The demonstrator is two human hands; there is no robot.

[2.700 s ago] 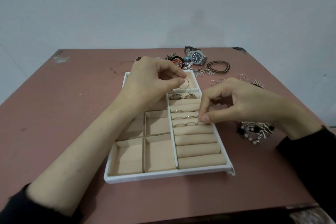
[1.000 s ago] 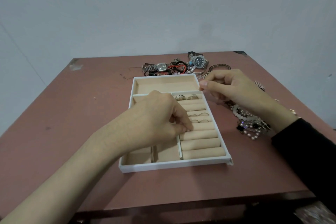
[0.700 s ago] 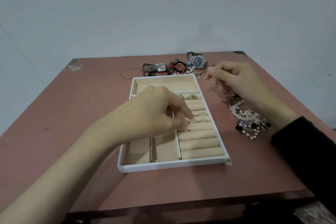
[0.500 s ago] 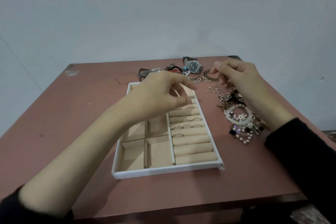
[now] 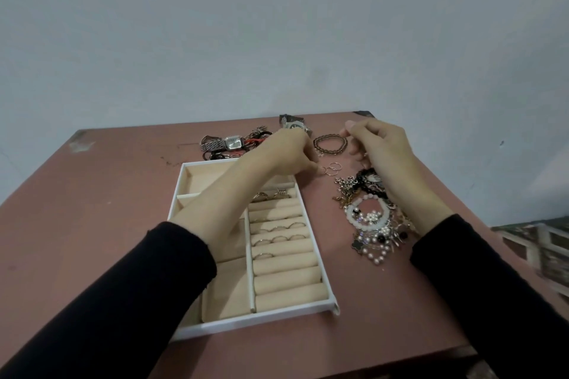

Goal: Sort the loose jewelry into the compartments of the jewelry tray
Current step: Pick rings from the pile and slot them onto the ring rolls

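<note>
Left hand (image 5: 286,152), centre of frame: reached across the jewelry tray (image 5: 261,320), fingers curled down, tips at the loose rings (image 5: 332,168) lying on the table (image 5: 107,194) just past the tray's upper right corner. Cannot tell whether I have one pinched or am only touching it.

Right hand (image 5: 381,148), upper right of centre: raised off the table, thumb and forefinger pressed together, other fingers curled. Whatever is in that pinch, if anything, is too small to see.

Tray: several seated rings (image 5: 278,228) in the upper slots of the ring rolls (image 5: 283,260); lower rolls bare.

Risks as I judge them:
- The rings are thin, flat and overlapping. A nail-tip grab may lift two, or flick one away toward the braided bracelet (image 5: 330,143).
- My left forearm lies low over the tray. Drawing back carelessly could let the arm or sleeve brush seated rings out of their slots or nudge the whole tray.
- My right wrist hangs above the bead pile (image 5: 371,221); dropping it could snag a strand and drag the tangle.
- A ring carried loosely could fall into an open compartment rather than a slot.
</note>
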